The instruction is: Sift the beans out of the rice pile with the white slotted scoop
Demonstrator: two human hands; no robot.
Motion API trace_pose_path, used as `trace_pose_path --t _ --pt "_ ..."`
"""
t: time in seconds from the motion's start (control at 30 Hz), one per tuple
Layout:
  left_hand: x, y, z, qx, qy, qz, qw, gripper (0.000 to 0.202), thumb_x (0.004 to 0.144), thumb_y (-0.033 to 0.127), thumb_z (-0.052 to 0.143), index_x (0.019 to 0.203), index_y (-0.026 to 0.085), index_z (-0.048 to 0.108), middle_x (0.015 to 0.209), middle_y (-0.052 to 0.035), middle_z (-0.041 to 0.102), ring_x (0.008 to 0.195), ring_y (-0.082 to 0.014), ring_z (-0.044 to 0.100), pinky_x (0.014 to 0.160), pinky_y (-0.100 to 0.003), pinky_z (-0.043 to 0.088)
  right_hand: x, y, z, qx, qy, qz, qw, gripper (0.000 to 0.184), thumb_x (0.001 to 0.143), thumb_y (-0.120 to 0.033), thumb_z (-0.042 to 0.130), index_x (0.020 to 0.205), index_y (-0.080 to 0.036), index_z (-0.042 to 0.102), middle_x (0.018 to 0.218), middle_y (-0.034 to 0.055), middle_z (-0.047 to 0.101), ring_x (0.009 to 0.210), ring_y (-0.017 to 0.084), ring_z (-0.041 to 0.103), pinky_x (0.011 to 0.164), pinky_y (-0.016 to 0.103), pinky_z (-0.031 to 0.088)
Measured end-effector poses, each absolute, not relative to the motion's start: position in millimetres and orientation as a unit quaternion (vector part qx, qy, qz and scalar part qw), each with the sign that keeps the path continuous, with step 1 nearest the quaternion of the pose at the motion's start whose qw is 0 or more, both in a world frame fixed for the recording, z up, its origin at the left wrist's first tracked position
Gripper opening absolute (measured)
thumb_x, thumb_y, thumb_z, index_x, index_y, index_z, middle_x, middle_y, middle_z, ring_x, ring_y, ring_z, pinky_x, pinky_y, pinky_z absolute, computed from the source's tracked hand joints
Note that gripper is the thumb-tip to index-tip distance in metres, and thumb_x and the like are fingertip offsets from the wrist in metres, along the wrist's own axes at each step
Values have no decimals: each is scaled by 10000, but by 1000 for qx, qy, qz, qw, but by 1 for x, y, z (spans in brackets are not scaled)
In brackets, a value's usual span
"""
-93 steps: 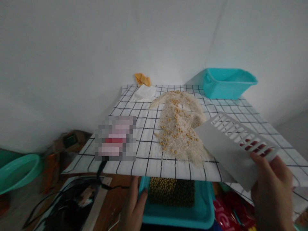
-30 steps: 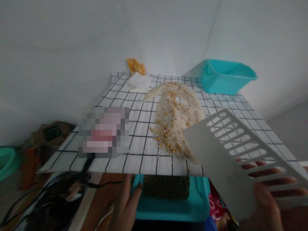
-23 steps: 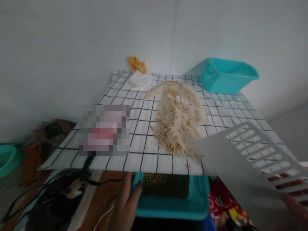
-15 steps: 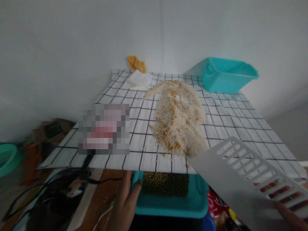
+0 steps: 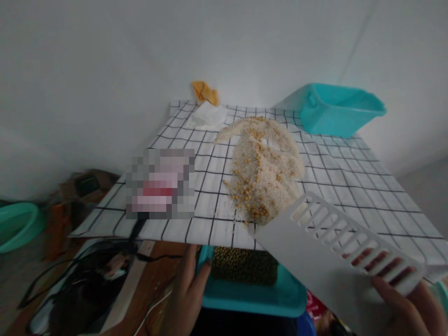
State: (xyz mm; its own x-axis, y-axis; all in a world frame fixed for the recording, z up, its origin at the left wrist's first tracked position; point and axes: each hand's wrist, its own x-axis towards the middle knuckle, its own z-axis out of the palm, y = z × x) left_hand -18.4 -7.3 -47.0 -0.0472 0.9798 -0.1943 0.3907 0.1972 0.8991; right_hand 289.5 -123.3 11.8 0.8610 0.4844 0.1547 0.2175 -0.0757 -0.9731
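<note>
R hand (image 5: 413,303) grips white slotted plastic board (image 5: 315,247) by beige grain heap (image 5: 280,163); L hand (image 5: 189,289) prob closed on teal rectangular plastic tray (image 5: 252,296).

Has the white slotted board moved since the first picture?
Yes. The white slotted board has its tip farther left, nearer the front edge of the checked cloth.
</note>
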Motion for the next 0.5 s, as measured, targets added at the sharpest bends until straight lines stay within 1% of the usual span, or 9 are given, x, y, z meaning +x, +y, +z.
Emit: trace_pose_path --t 0.03,0.1,0.13,0.17,0.23,0.3,0.37,0.43,0.5 --pt "-19 -7 -48 531 642 336 439 565 921 422 563 1469 284 541 1524 -44 589 1492 -298 422 1238 -464 332 283 -117 17 -726 -228 113 639 279 712 -396 830 902 -206 751 883 76 771 840 301 716 699 379 537" --pt "-19 -7 -50 522 644 331 450 596 924 445 563 1488 256 521 1569 -56 537 1517 -303 369 1249 -461 302 269 -106 29 -728 -180 137 648 340 700 -400 838 955 -193 751 905 75 773 775 270 705 651 347 514" --pt "-20 -7 -51 517 643 330 459 611 926 455 564 1497 246 510 1593 -58 506 1531 -301 335 1255 -453 281 262 -100 36 -721 -167 129 660 343 674 -384 856 941 -197 747 880 61 770 778 257 701 670 336 513" --pt "-20 -8 -52 510 642 330 468 625 926 462 568 1507 242 497 1615 -55 475 1543 -298 299 1262 -447 257 256 -95 42 -707 -162 125 677 329 674 -366 854 940 -207 744 891 46 770 833 255 705 719 333 519" --pt "-21 -9 -55 495 641 331 485 633 927 467 576 1515 250 485 1642 -45 431 1555 -293 245 1268 -447 216 248 -88 51 -702 -166 130 680 297 699 -372 832 941 -225 742 897 23 765 894 234 691 765 307 504" --pt "-21 -11 -57 484 642 336 490 609 926 455 584 1499 264 504 1638 -40 437 1551 -294 244 1268 -455 199 248 -87 54 -713 -178 127 667 272 703 -392 822 908 -233 738 892 12 759 912 219 675 775 284 491" --pt "-22 -12 -60 485 640 344 487 566 932 422 580 1475 271 532 1600 -44 496 1539 -293 279 1269 -460 190 254 -90 51 -723 -192 121 652 279 696 -407 827 895 -232 740 903 9 758 908 209 667 770 271 488" --pt "-22 -13 -61 492 636 350 481 542 938 392 575 1466 271 541 1560 -51 547 1525 -290 316 1272 -459 183 261 -93 45 -724 -194 116 651 280 712 -409 823 920 -238 745 910 -4 754 882 194 660 748 255 486" --pt "-22 -12 -61 499 634 345 480 550 943 394 578 1478 276 528 1577 -48 525 1528 -287 310 1271 -457 192 264 -92 42 -715 -192 114 662 261 728 -384 816 940 -248 747 905 -20 746 853 178 649 726 240 484"
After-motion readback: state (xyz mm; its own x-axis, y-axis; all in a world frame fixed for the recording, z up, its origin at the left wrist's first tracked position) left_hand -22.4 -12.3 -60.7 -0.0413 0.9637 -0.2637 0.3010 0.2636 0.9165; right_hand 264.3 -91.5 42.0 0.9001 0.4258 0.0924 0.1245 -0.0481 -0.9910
